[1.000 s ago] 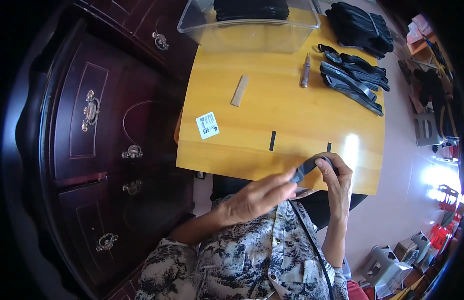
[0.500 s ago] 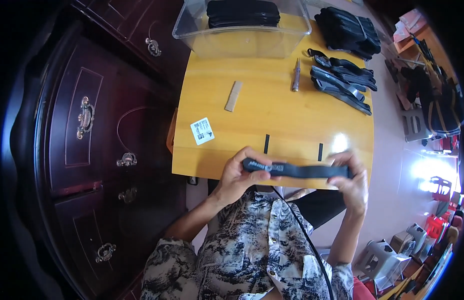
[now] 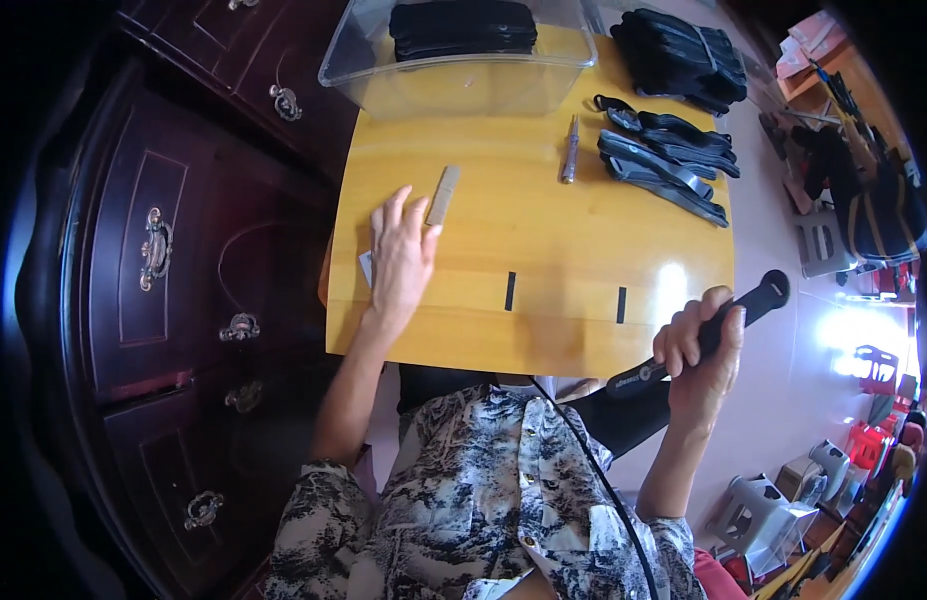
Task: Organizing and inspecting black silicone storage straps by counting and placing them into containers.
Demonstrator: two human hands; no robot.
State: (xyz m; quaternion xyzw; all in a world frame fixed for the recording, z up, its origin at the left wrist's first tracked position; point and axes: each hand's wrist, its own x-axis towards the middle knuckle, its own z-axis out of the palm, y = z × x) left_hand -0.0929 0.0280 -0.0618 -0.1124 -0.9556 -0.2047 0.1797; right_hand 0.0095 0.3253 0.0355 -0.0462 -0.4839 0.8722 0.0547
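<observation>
My right hand [image 3: 702,360] is closed around the middle of a black strap [image 3: 767,292], held tilted over the table's right front edge. The strap's upper end has a small hole, and pale print shows on its lower end. On the left, my left hand [image 3: 399,262] reaches over the table with its fingers apart. Beneath that hand, a white printed card [image 3: 366,266] is mostly hidden. A narrow tan strip [image 3: 444,192] lies beside its fingertips. I cannot tell whether the fingers touch the card or the strip.
On the yellow table [image 3: 464,250] are two short black tape marks [image 3: 511,291]. Farther back stand a clear bin [image 3: 464,95] with dark stacked pieces [image 3: 464,30], a pen-like tool [image 3: 571,150], loose black straps [image 3: 664,170] and a tied black bundle [image 3: 679,60]. Dark cabinets [image 3: 174,330] border the left.
My left hand has let go of the strap and moved left and away over the card. The strap, now in my right hand alone, has swung to a tilt and shifted right.
</observation>
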